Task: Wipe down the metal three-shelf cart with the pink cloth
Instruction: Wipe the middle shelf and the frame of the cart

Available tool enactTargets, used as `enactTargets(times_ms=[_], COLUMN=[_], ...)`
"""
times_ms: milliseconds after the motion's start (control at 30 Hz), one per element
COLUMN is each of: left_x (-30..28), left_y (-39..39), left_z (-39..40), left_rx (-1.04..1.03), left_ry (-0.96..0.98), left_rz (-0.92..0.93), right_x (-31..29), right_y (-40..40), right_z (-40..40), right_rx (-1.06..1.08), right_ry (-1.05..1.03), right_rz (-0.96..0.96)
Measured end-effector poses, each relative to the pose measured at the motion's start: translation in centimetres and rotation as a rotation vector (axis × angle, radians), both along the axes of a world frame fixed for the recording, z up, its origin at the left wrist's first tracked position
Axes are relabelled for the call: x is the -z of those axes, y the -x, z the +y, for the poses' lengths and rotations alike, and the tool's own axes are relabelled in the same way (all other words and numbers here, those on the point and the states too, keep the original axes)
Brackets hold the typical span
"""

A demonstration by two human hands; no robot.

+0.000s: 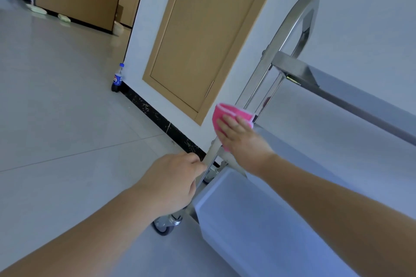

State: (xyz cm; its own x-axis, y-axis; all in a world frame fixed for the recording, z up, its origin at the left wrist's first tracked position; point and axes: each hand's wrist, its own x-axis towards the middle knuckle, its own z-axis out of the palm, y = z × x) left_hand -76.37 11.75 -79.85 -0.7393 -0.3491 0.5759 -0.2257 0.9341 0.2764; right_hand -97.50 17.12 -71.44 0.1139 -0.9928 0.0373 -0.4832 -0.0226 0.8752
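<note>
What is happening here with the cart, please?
A person is wiping a metal cart. The right hand presses a pink cloth flat against the cart's upright post, near the middle shelf. The left hand grips the same post lower down, above a caster wheel. A cola bottle stands on the floor by the wall.

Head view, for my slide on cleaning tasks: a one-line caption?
Right hand presses the pink cloth against the metal cart upright while the left hand grips the frame.

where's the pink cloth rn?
In the head view, right of centre: the pink cloth is pressed under the right hand against the cart's upright post, just above the left hand.
</note>
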Motion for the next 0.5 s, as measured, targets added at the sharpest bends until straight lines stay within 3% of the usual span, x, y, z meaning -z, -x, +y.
enactTargets(times_ms=[267,333,433,500], left_x=[0.6,0.3,-0.1,-0.3], left_y=[-0.6,-0.7,-0.7,-0.6], left_z=[-0.3,-0.3,-0.1,0.0], left_rx=[-0.035,-0.039,-0.04,-0.044], left_ry=[0.019,0.022,0.036,0.034], left_rz=[-0.075,-0.075,-0.061,-0.055], right_x=[4.1,3.8,1.7,-0.2], right_y=[-0.5,-0.8,-1.9,-1.9], right_z=[-0.1,0.5,2.1,3.2], right_rx=[-0.01,-0.041,-0.235,-0.372], right_ry=[-0.165,-0.165,-0.036,0.184], right_rz=[-0.163,-0.277,-0.519,-0.64])
